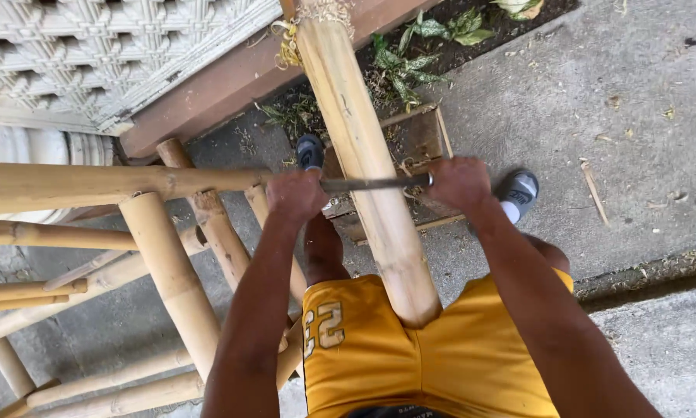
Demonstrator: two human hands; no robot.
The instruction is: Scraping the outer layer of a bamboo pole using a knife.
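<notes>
A thick bamboo pole [363,147] runs from my lap up and away to a wooden beam. Across it lies a long dark metal blade [371,184]. My left hand [295,195] grips the blade's left end, and my right hand [460,183] grips the handle at its right end. Both fists are closed, one on each side of the pole. The pole's near end rests between my thighs, against yellow shorts [410,356]. Pale shavings curl at the pole's far end [290,46].
A frame of lashed bamboo poles [170,271] stands at my left. A wooden box [421,139] lies on the concrete under the pole, between my feet. A carved white screen [92,46], a reddish beam and small plants [410,66] line the far side.
</notes>
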